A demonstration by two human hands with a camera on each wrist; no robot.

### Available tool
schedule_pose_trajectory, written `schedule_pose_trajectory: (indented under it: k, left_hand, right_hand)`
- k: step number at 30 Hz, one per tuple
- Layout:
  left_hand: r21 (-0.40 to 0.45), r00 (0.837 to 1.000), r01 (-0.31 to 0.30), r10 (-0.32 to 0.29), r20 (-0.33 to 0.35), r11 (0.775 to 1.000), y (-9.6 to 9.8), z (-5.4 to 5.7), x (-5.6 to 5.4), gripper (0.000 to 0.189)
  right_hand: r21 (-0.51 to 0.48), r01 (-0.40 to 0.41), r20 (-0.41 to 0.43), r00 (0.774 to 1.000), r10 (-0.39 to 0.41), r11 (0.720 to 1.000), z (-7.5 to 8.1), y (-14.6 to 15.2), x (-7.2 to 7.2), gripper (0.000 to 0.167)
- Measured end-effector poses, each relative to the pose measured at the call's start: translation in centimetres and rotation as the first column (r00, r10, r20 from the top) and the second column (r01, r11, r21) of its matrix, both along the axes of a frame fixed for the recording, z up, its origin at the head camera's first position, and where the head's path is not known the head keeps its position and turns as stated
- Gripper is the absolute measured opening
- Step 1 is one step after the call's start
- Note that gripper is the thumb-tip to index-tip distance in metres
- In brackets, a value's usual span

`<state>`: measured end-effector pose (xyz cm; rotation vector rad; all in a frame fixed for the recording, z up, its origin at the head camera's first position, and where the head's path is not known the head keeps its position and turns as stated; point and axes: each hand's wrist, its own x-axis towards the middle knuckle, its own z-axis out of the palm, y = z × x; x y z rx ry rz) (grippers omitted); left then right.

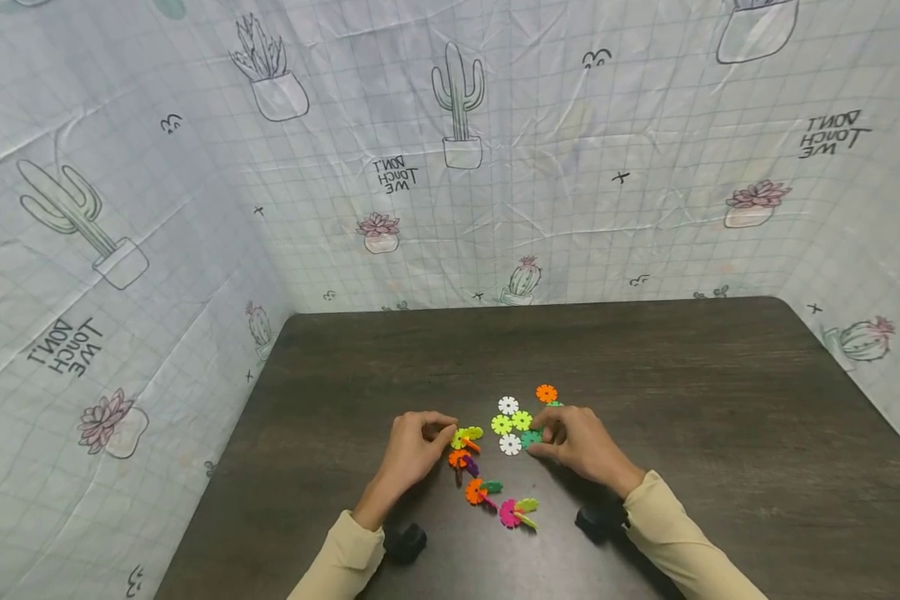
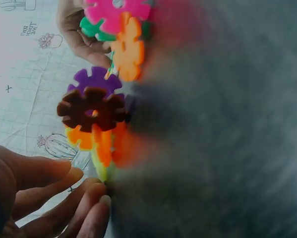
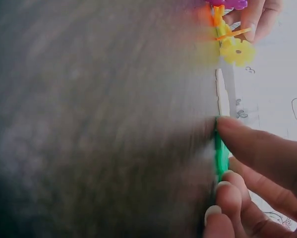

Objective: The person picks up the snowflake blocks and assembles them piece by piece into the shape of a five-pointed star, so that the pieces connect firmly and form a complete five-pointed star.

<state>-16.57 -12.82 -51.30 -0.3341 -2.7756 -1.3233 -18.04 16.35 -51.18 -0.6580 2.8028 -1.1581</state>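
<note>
Worktop (image 1: 390, 358): dark brown, wood-grained; pale gridded cactus-print cloth (image 1: 540, 200) on three sides. Flat notched plastic discs visible: 2 white (image 1: 510, 445), 2 yellow-green (image 1: 502, 425), 1 orange (image 1: 546, 393), 2 green. Joined multicoloured disc clusters (image 1: 509, 514): 4, between and nearer than the hands. Right hand (image 1: 581, 442): thumb and fingers pinch the nearer green disc (image 1: 528, 437), beside the lower white one. Left hand (image 1: 412, 447): bent fingertips at edge of yellow-green-and-orange cluster (image 1: 459, 439); cannot tell whether gripped.

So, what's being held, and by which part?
The right hand holds a green disc by its rim; the left hand touches a yellow-green disc at its edge, grip unclear.
</note>
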Motion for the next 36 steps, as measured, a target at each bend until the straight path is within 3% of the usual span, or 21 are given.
schedule_pose_trajectory:
  k: [4,9,17,22,31,36]
  left_hand:
    - [-0.026,1.0,0.01,-0.01,-0.005,1.0,0.0,0.6,-0.4,0.015]
    - [-0.067,0.999,0.021,-0.019,0.036,0.998,0.6,1.2,-1.0,0.017]
    - [-0.085,0.989,0.124,-0.115,0.097,0.989,2.8,2.0,-2.6,0.022]
    - [-0.147,0.982,0.173,-0.159,0.101,0.974,4.4,2.2,-3.5,0.02]
    - [-0.342,0.986,0.163,-0.147,0.074,0.925,6.2,2.1,-4.2,0.028]
    - [-0.392,0.987,0.159,-0.161,0.029,0.906,6.7,2.1,-4.3,0.029]
  right_hand:
    - [-0.005,0.005,0.015,1.0,-0.005,1.0,0.1,0.1,0.0,0.023]
    - [-0.017,0.027,0.034,0.999,-0.027,0.999,0.2,0.2,0.3,0.024]
    - [-0.035,0.034,0.075,0.997,-0.032,0.999,0.6,1.0,0.8,0.024]
    - [-0.044,-0.002,0.083,0.997,0.006,0.999,0.8,1.6,1.2,0.021]
    - [-0.06,0.011,0.081,0.997,-0.007,0.998,1.1,1.9,1.8,0.021]
    - [-0.064,0.03,0.064,0.998,-0.026,0.998,1.5,2.1,2.0,0.021]
